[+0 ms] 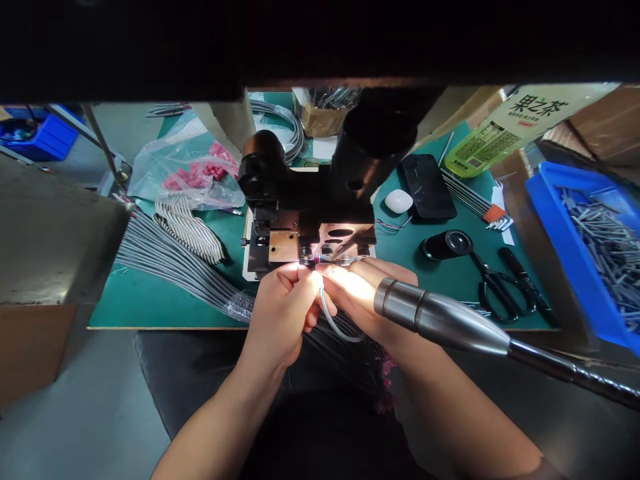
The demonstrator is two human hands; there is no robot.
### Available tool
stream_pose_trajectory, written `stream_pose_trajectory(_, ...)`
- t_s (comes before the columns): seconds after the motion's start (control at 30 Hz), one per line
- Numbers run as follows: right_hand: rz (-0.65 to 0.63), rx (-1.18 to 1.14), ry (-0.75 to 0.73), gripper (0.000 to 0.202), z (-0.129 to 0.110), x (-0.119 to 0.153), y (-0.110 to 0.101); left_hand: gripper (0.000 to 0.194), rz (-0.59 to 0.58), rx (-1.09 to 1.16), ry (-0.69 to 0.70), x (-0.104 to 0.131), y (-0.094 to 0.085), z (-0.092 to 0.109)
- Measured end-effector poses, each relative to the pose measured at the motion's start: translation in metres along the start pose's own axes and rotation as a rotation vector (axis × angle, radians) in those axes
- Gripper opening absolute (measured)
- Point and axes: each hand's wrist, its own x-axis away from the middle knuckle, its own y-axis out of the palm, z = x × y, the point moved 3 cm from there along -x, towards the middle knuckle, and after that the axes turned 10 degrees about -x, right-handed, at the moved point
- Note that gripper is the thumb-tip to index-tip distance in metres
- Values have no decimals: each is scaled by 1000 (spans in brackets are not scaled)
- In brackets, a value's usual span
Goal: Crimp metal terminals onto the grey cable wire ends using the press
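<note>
Both hands meet at the front of a black and metal press machine [310,193]. My left hand [283,310] is closed, its thumb and fingers pinching the end of a grey cable [333,323] under the bright lamp light. Against it, my right hand [363,297] has its fingers pressed together at the thin coloured wires [318,257] of that cable, right at the machine's lower edge. The cable loops down between the hands. A silver gooseneck lamp [445,317] crosses in front of my right hand and hides part of it.
Grey cables [175,257] and a bag of pink parts [190,170] lie left on the green table [125,310]. At the right are a black phone-like object [427,187], a white case [399,201], scissors [505,293], a bottle [505,133] and a blue bin [555,193].
</note>
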Motion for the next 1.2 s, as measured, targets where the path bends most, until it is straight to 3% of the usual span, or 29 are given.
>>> stream_pose_trajectory(0.13,-7,-1,54,24,0,-1,0,32,21,16,17,3,1,-1)
stream_pose_trajectory(0.33,2,20,61,25,5,5,1,29,-49,49,3,8,4,-6)
stream_pose_trajectory(0.6,51,39,42,29,4,4,2,27,-22,111,-21,6,5,-2)
stream_pose_trajectory(0.77,-15,7,67,27,7,5,0,26,-25,156,-40,5,7,-2)
stream_pose_trajectory(0.93,87,-186,41,8,5,15,-6,31,-19,136,-16,5,7,-2)
stream_pose_trajectory(1.03,160,-312,23,20,1,23,-11,31,-6,115,-20,4,7,-3)
stream_pose_trajectory(1.2,174,-293,-37,28,-6,35,-15,30,19,111,0,2,7,-4)
